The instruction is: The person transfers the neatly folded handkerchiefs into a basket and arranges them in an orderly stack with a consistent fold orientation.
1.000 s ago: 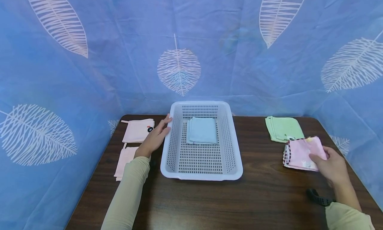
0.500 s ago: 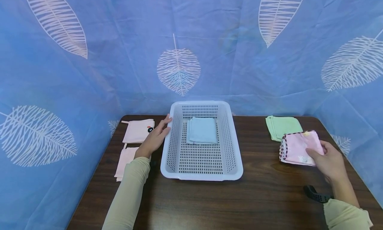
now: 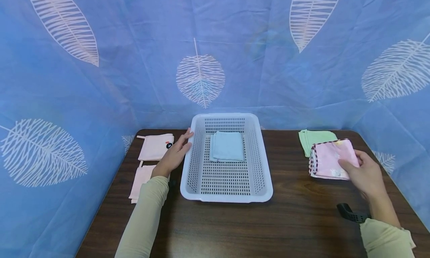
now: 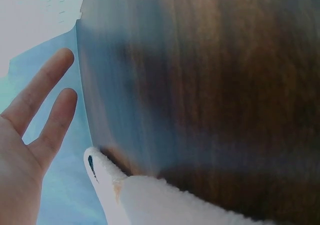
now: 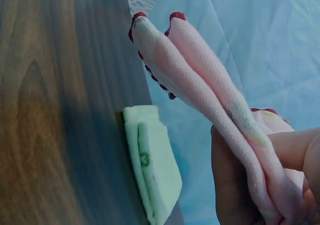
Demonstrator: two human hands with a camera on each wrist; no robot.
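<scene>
My right hand (image 3: pixel 366 173) pinches a folded pink towel (image 3: pixel 330 160) with dark-red stitched edging, thumb on top and fingers beneath. In the right wrist view the folded towel (image 5: pixel 210 95) is seen edge-on, held off the table. Behind it a folded green towel (image 3: pixel 317 138) lies on the table, partly covered from the head view. My left hand (image 3: pixel 173 155) rests with extended fingers against the left rim of a white plastic basket (image 3: pixel 225 198). A folded light-blue towel (image 3: pixel 228 146) lies inside that basket. In the left wrist view, the left hand's fingers (image 4: pixel 57 117) are spread.
Two folded pale-pink towels lie left of the basket: a far one (image 3: pixel 152 148) with a small dark face print, and a near one (image 3: pixel 141 179) partly behind the left forearm. The dark wooden table (image 3: pixel 255 228) ends against a blue leaf-patterned cloth (image 3: pixel 151 82).
The right hand has moved left and farther back with the pink towel, which now overlaps more of the green towel in the head view. My left hand stays at the basket rim.
</scene>
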